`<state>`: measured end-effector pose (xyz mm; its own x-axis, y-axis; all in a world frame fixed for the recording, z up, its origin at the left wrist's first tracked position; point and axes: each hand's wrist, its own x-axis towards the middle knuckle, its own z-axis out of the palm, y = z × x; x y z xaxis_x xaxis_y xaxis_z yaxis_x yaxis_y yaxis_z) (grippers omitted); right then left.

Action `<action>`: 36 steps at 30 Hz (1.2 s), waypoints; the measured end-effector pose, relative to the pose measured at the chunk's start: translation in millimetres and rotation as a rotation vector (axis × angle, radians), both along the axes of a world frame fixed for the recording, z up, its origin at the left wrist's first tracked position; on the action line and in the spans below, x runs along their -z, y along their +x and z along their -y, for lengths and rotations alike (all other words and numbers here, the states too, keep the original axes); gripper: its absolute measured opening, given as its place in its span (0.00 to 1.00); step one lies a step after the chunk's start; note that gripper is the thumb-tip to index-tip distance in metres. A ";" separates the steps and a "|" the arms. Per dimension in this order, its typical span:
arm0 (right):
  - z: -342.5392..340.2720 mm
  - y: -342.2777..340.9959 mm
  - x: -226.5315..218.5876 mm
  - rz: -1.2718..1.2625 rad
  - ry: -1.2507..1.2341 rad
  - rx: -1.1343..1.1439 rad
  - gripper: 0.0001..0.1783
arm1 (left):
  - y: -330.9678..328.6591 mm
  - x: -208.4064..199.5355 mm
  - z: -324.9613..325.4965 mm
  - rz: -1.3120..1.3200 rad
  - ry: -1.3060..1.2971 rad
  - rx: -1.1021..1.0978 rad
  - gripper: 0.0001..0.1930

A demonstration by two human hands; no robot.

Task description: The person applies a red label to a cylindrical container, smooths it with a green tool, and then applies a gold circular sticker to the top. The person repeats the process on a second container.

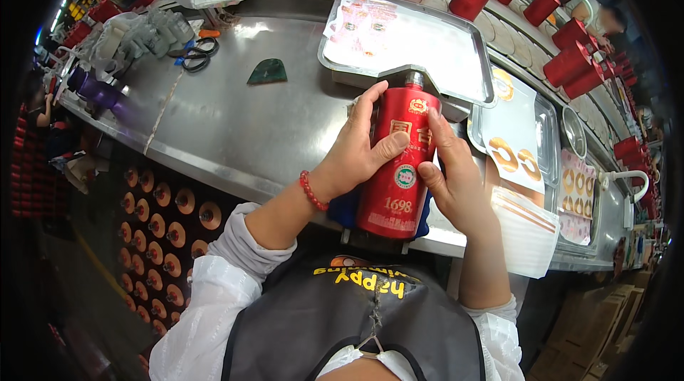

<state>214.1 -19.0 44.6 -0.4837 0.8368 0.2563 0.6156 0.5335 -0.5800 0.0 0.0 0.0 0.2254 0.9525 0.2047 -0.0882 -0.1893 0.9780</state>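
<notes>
Frame centre: my left hand (363,142) and right hand (450,174) wrap fingers around the red bottle (399,167), lying on its cradle at the steel bench (235,124) edge. Uneven thumb pressure might skew its label.

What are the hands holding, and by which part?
Both hands, left hand and right hand, hold the red cylindrical bottle by its labelled body, one on each side.

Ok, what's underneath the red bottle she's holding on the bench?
Under the red bottle a blue pad shows at its lower sides, on the steel bench. The bottle and both hands, left hand and right hand, cover the rest.
</notes>
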 end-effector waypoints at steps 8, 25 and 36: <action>5.3 6.7 14.5 -0.187 -0.086 0.021 0.46 | -3.3 0.8 0.3 0.017 0.059 0.045 0.47; 28.5 16.0 21.0 -0.260 -0.282 -0.011 0.68 | -15.1 8.1 29.1 -0.128 0.172 0.164 0.61; 21.5 18.9 22.9 -0.249 -0.205 -0.127 0.67 | -18.5 6.4 29.5 -0.259 0.343 0.089 0.57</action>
